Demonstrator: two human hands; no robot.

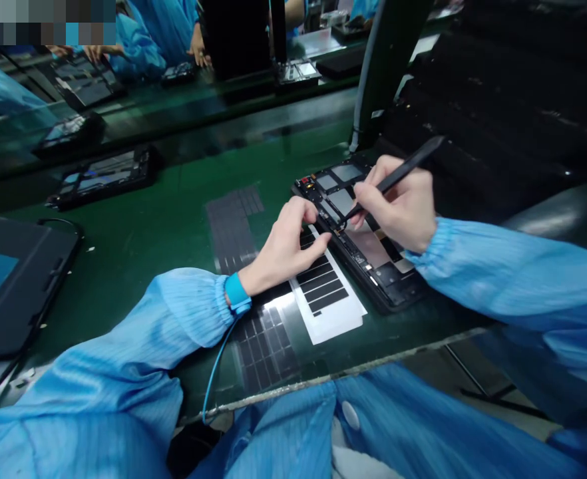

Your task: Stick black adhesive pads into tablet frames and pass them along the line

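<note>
On the green workbench, right of centre and near the front edge, we find an opened tablet lying flat and skewed to the bench edge, its circuit parts and grey and pinkish panels exposed. Our right hand is closed around black tweezers, held slantwise like a pen, with the tip pointing down at the tablet's inner left-hand side. We cannot tell whether the tip grips anything.

Our left hand is empty as far as visible, thumb and forefinger spread apart beside the tablet's left edge; contact with that edge cannot be confirmed. The two hands are near each other but apart. A blue wrist strap with a thin blue cord is worn on the left wrist.

Partly beneath the left hand we note a white sheet bearing black strips, just beside the tablet. Two clear sheets of dark pieces lie to its left: one farther back, one nearer the front edge.

Well apart, to the left, we record a second opened device and a dark unit with a blue panel. Beyond the bench, co-workers' blue sleeves and hands are visible.
</note>
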